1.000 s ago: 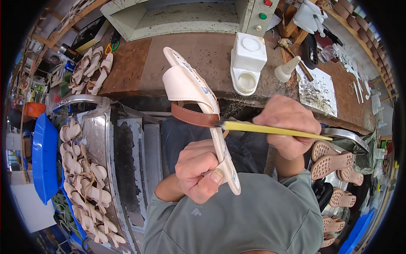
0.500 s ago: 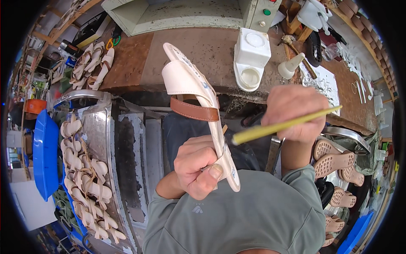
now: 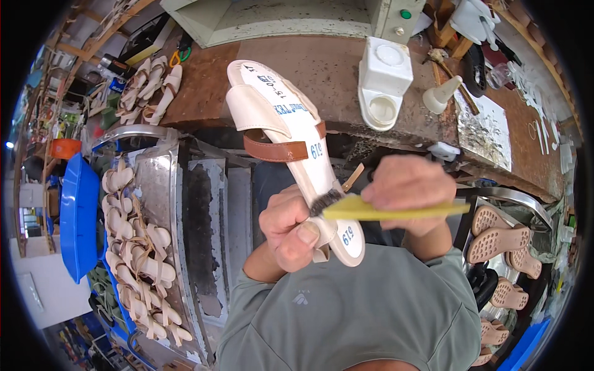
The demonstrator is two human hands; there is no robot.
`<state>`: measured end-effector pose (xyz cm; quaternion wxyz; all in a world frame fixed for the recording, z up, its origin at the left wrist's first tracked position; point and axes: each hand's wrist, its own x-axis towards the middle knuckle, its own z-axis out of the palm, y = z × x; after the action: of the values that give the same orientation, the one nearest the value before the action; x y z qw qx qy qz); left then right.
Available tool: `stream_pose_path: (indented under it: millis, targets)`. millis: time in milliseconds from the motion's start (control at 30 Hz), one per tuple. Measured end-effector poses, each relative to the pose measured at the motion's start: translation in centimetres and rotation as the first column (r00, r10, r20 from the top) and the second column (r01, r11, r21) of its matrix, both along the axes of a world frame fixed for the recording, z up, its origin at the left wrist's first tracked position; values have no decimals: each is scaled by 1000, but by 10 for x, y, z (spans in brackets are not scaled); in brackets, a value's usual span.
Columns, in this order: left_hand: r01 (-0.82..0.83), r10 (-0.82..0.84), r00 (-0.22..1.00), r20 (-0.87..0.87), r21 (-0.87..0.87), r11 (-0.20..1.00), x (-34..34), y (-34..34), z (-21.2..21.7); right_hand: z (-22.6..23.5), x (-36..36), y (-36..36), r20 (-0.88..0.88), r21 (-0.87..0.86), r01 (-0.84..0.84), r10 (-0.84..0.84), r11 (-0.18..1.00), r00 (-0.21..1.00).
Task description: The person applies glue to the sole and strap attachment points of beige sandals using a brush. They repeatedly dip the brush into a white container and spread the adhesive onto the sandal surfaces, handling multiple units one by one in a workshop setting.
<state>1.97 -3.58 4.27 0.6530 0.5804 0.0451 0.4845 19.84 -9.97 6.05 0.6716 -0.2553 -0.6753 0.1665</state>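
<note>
A cream sandal [image 3: 301, 133] hangs tilted in front of me, its white underside with blue stamped marks facing up. A brown strap [image 3: 281, 151] crosses its side. Closed round its narrow lower part is my left hand [image 3: 288, 232], the thumb pressed on a cream strap. My right hand [image 3: 411, 185], a little smeared by motion, grips a brush with a flat yellow handle [image 3: 396, 211]. Its dark bristles [image 3: 324, 201] touch the underside just above my left thumb. A short tan strap end [image 3: 353, 177] sticks out beside the sandal.
On the brown bench [image 3: 278, 71] stand a white two-part dispenser [image 3: 385, 80] and a white cone-shaped bottle [image 3: 441, 96]. A pale metal box [image 3: 297, 21] sits behind. Cream sandals [image 3: 145, 266] fill the left rack; tan soles [image 3: 499, 240] lie at right. A blue tub [image 3: 80, 216] stands far left.
The sandal has turned from edge-on so its underside shows. My right hand has moved left and down, bringing the brush bristles onto it. The view has shifted slightly.
</note>
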Motion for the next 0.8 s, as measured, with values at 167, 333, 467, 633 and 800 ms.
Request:
stream_pose_path:
  millis: [167, 333, 467, 633, 800]
  targets:
    - [76, -71, 997, 39, -167, 983, -11, -4, -11, -8, -3, -28, 67, 44, -48, 45, 998, 997]
    - [194, -173, 977, 122, -192, 962, -10, -7, -16, 16, 6, -14, -64, -225, -65, 52, 972, 997]
    - [107, -103, 994, 27, -197, 975, -5, -11, 3, 20, -5, 12, -380, -382, -14, -143, 924, 914]
    - [17, -14, 999, 28, -109, 994, -30, 15, -1, 1, -3, -26, -112, -249, 24, -53, 968, 992]
    - [87, -55, 983, 175, -179, 980, -25, 32, -6, -23, 16, -14, -333, -477, -70, -107, 876, 937]
